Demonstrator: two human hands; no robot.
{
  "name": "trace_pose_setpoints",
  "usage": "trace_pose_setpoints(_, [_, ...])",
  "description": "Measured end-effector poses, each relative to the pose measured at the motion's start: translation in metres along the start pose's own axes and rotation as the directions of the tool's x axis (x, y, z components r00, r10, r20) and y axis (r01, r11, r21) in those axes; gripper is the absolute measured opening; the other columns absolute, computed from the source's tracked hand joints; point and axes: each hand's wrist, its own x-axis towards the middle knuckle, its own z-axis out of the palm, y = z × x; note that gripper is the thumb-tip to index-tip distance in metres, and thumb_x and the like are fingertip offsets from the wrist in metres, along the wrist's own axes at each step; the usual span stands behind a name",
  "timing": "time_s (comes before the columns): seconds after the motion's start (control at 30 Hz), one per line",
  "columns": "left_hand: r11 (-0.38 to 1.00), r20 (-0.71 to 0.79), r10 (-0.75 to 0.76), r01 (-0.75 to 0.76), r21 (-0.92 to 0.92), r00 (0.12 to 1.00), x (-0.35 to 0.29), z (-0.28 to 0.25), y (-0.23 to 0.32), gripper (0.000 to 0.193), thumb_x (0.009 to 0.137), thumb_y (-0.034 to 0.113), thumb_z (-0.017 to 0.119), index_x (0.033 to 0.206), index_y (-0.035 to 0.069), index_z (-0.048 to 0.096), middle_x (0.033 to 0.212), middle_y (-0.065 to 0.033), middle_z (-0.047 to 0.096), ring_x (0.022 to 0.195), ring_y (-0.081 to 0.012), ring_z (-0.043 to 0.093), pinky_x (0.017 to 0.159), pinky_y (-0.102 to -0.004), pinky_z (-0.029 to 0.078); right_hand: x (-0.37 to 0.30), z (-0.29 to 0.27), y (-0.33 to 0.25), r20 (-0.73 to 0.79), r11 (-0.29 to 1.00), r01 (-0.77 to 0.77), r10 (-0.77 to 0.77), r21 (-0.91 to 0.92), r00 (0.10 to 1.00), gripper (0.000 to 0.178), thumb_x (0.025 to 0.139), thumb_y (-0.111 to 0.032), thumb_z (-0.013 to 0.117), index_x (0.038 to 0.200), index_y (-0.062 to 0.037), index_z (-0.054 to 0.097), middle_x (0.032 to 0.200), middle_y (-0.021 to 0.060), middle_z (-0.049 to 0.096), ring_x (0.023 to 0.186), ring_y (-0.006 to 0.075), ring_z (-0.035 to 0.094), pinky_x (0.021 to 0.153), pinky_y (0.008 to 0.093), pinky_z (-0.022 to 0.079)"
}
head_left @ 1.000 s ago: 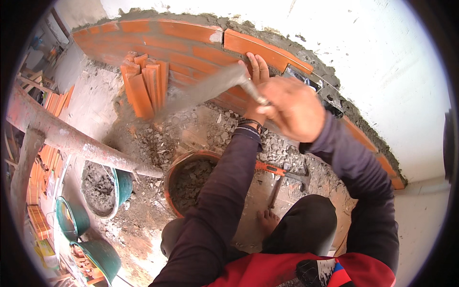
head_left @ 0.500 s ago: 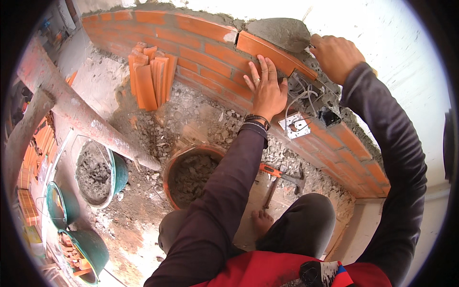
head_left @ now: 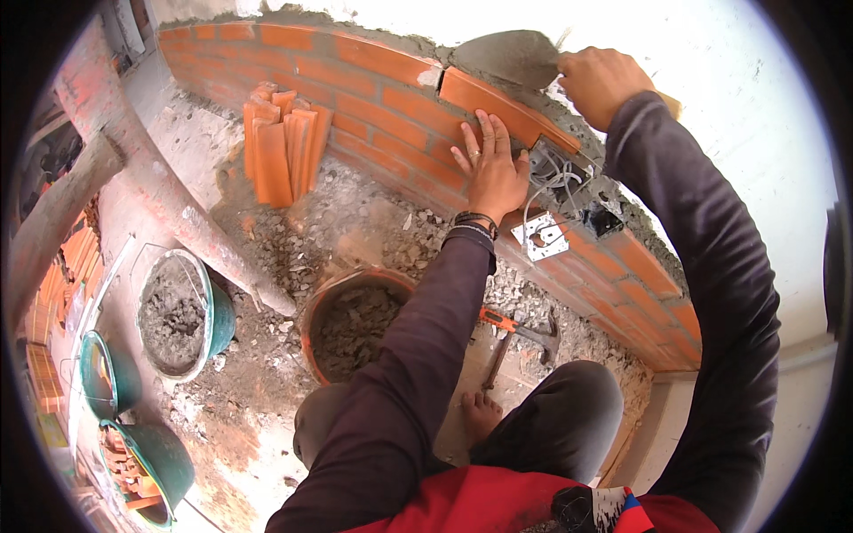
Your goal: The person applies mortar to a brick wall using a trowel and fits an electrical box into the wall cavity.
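My right hand (head_left: 608,87) is wrapped round the handle of a trowel (head_left: 505,59). The trowel's grey, mortar-smeared blade lies along the top edge of the brick-faced wall (head_left: 355,80), behind an orange brick tile (head_left: 515,108) in the top row. Below that tile, my left hand (head_left: 494,174) rests with outstretched fingers on the wall face, fingertips at the tile's lower edge. Just right of the left hand, grey wires (head_left: 558,169) come out of a recess, and a white metal socket plate (head_left: 540,236) hangs by them.
A mortar bucket (head_left: 313,348) stands before me, with an orange-handled hammer (head_left: 524,329) beside it on the rubble. Several brick tiles (head_left: 283,151) lean against the wall. Green buckets (head_left: 169,453) stand at left, near a slanting post (head_left: 178,209).
My right hand and the trowel have moved slightly left along the wall's top. The left hand stays at the tile, and the view has shifted a little.
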Motion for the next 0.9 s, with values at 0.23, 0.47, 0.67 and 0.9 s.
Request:
trace_pose_setpoints(0.23, [1.0, 0.023, -0.008, 0.007, 0.028, 1.0, 0.001, -0.006, -0.001, 0.082, 0.099, 0.033, 0.054, 0.161, -0.001, 0.013, 0.17, -0.0187, 0.001, 0.154, -0.0494, -0.002, 0.118, -0.0697, -0.002, -0.011, -0.007, 0.007, 0.027, 0.998, -0.056, 0.055, 0.016, 0.998, 0.025, 0.099, -0.027, 0.057, 0.107, -0.0071, 0.07, 0.097, 0.0181, 0.073, 0.093, 0.0358, 0.071, 0.083, 0.0464, 0.057])
trace_pose_setpoints(0.47, [1.0, 0.011, 0.01, -0.01, 0.018, 1.0, 0.0, -0.006, 0.002, 0.078, 0.098, 0.028, 0.056, 0.161, 0.001, 0.018, 0.17, -0.0172, 0.005, 0.155, -0.0467, 0.001, 0.119, -0.0682, 0.001, -0.026, 0.001, 0.023, 0.035, 0.992, -0.098, 0.096, 0.082, 0.995, 0.027, 0.101, -0.028, 0.055, 0.108, -0.0057, 0.068, 0.095, 0.0193, 0.072, 0.089, 0.0381, 0.069, 0.078, 0.0465, 0.055])
trace_pose_setpoints(0.67, [0.969, -0.399, -0.021, -0.08, -0.234, 0.917, 0.0, -0.032, -0.042, 0.052, 0.098, 0.013, 0.054, 0.148, -0.002, 0.046, 0.156, -0.0245, 0.041, 0.146, -0.0407, 0.037, 0.121, -0.0442, 0.028, -0.101, 0.023, -0.013, 0.15, 0.499, -0.188, 0.117, 0.846, 0.982, 0.029, 0.1, -0.025, 0.057, 0.105, 0.0023, 0.066, 0.091, 0.0214, 0.07, 0.079, 0.0366, 0.068, 0.072, 0.0441, 0.052])
trace_pose_setpoints(0.9, [0.846, -0.632, -0.376, -0.026, -0.532, 0.678, 0.012, -0.128, -0.054, 0.03, 0.098, 0.01, 0.057, 0.123, -0.006, 0.06, 0.122, -0.0179, 0.067, 0.112, -0.0261, 0.065, 0.097, -0.0371, 0.049, -0.154, 0.129, -0.15, 0.477, -0.343, -0.501, -0.158, 0.795, 0.865, 0.028, 0.096, -0.018, 0.064, 0.111, 0.0052, 0.061, 0.083, 0.0163, 0.068, 0.072, 0.0314, 0.068, 0.07, 0.0447, 0.053])
